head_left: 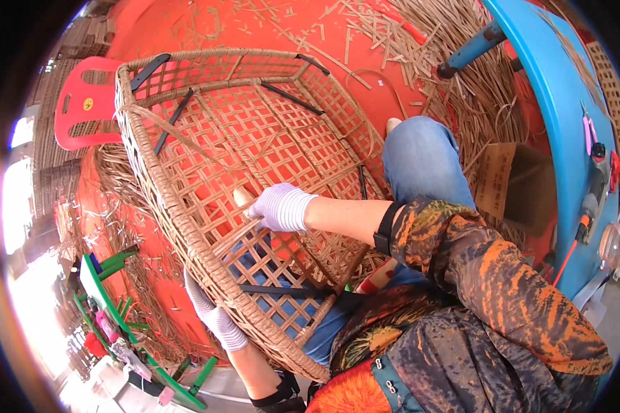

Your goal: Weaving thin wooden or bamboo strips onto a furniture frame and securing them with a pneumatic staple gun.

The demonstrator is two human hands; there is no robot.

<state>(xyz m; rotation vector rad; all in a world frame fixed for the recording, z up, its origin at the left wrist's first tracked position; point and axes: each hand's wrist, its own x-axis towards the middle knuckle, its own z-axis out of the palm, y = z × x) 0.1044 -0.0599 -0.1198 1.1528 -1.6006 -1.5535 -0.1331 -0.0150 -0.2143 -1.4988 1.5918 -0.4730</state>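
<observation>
A large rectangular woven basket (220, 286) of tan cane strips, with an open lattice bottom, lies tilted across my lap. My right hand (280, 207), in a white and purple striped glove with bare fingertips, is inside it. Its thumb and fingers are bent together at the lattice, and what is between them is too small to make out. Against the outer side of the left wall rests my left hand (220, 322), gloved alike; the wall hides most of its fingers. Dark straps (293, 98) cross the basket's corners and edges. A loose cane strip (179, 132) hangs from the far-left rim.
On the right stands a blue stool or table (572, 89) bearing scissors (588, 131) and other tools. Below it sits an open cardboard box (513, 180). Cane strips (479, 82) litter the red floor. A red plastic chair (89, 113) and a green-framed stool (120, 316) are at left.
</observation>
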